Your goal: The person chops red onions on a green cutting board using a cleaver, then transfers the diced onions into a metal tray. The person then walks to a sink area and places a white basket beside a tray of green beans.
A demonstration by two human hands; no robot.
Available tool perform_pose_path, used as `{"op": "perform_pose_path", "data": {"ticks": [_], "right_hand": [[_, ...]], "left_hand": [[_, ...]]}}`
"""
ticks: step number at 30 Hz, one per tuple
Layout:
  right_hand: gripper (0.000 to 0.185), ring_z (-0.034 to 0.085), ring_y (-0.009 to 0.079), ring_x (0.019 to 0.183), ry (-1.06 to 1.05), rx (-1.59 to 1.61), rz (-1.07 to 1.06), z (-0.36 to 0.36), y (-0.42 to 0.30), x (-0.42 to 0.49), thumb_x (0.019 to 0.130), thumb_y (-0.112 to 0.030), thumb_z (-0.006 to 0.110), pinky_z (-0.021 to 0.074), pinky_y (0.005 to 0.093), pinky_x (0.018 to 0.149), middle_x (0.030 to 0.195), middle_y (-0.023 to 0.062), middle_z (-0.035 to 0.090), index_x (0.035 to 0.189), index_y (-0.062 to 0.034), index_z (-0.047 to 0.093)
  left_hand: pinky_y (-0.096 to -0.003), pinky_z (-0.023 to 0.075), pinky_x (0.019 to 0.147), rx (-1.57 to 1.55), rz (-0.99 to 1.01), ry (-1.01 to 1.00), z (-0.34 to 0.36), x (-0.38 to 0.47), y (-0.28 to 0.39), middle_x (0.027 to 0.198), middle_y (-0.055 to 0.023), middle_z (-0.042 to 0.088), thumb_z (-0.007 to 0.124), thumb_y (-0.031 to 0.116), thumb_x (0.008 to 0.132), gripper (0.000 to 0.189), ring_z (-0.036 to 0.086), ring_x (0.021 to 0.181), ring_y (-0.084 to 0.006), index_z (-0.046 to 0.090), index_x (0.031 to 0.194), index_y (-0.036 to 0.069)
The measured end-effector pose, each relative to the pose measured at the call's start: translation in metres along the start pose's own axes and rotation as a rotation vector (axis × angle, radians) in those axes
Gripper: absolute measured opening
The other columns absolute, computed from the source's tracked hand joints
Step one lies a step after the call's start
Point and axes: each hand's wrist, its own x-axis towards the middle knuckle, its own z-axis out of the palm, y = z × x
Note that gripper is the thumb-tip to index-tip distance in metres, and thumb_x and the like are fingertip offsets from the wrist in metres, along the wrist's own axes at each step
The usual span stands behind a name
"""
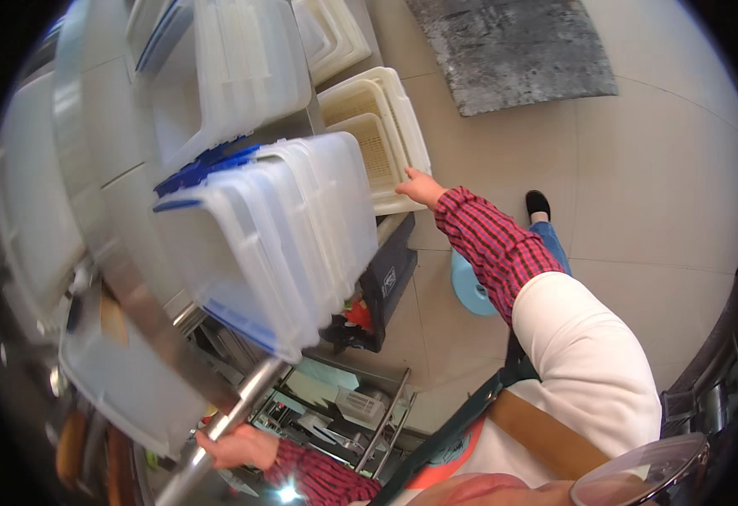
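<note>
At the lower left, my left hand (239, 446) is wrapped around a shiny metal post (233, 408). My right arm reaches outward, and my right hand (421, 188) is at the corner rim of a cream plastic basket (423, 145). Its thumb and a finger are apart; whether they grip the rim is unclear. Smaller baskets (378, 142) sit nested inside that one. Beside them, a stack of nested translucent plastic bins (306, 234) lies tipped on its side, with blue handles (211, 163). Another stack of translucent bins (249, 63) stands farther along.
Below the baskets is a black container (391, 278) with red items. A light blue stool (470, 284) is beside my leg. On the tiled floor lies a grey mat (521, 50). A metal rack (381, 436) and a steel shelf edge (154, 316) are near my left hand.
</note>
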Motion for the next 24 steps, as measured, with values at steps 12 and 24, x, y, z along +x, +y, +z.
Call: {"op": "perform_pose_path", "data": {"ticks": [12,24], "right_hand": [[0.043,0.068,0.0440,0.104,0.097,-0.112,0.163,0.039,-0.008,0.077,0.077,-0.027,0.072,0.0545,0.0479,0.091,0.106,0.0301,0.070,0.104,0.0055,0.069],[0.011,0.072,0.0283,0.080,0.289,-1.221,-0.510,-0.182,-0.024,-0.127,0.070,-0.020,0.074,0.0593,0.0422,0.075,0.081,0.0087,0.074,0.080,-0.0191,0.080]], "left_hand": [[-0.0338,0.0549,0.075,0.355,0.115,0.040,-0.034,0.020,-0.016,0.097,-0.0038,0.068,0.075,0.030,0.091,0.028,0.063,0.081,-0.0184,0.072,0.106,0.007],[-0.0497,0.0495,0.091,0.420,0.193,-0.104,-0.014,-0.006,-0.023,0.121,-0.0288,0.053,0.073,0.038,0.093,0.066,0.058,0.105,-0.0385,0.047,0.133,-0.006]]}}
